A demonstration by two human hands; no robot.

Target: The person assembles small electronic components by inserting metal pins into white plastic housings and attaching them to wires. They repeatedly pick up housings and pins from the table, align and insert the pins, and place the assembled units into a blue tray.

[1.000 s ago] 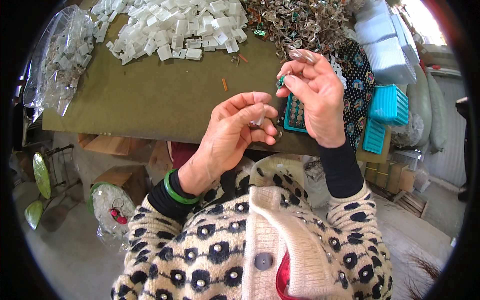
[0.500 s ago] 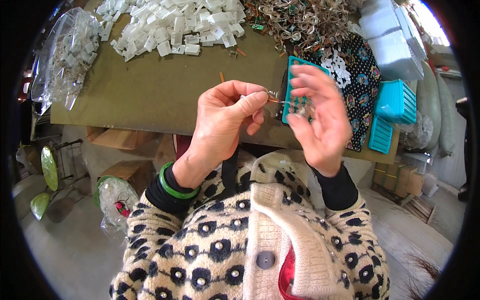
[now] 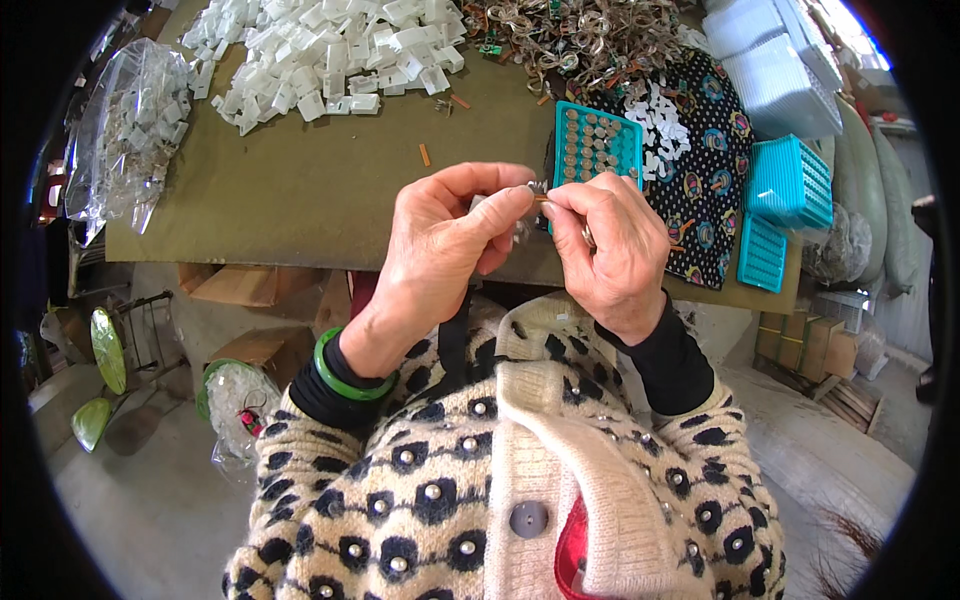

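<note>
- Thumb and forefinger of the left hand (image 3: 440, 225) are closed on a small orange strip (image 3: 541, 198), the palm half open.
- The strip's other end is pinched by the right hand (image 3: 615, 250), its remaining fingers curled; something shiny is tucked there, too hidden to tell.
- The strip is held over the near side of the bench (image 3: 270, 190), and this piece looks unfinished.
- Just beyond, the teal tray (image 3: 628, 150) is only partly filled with round discs (image 3: 587, 143).
- Farther out, white plastic pieces (image 3: 330, 50) and tangled clear strands (image 3: 590, 40) are heaped loose: plenty, it seems, is left.
</note>
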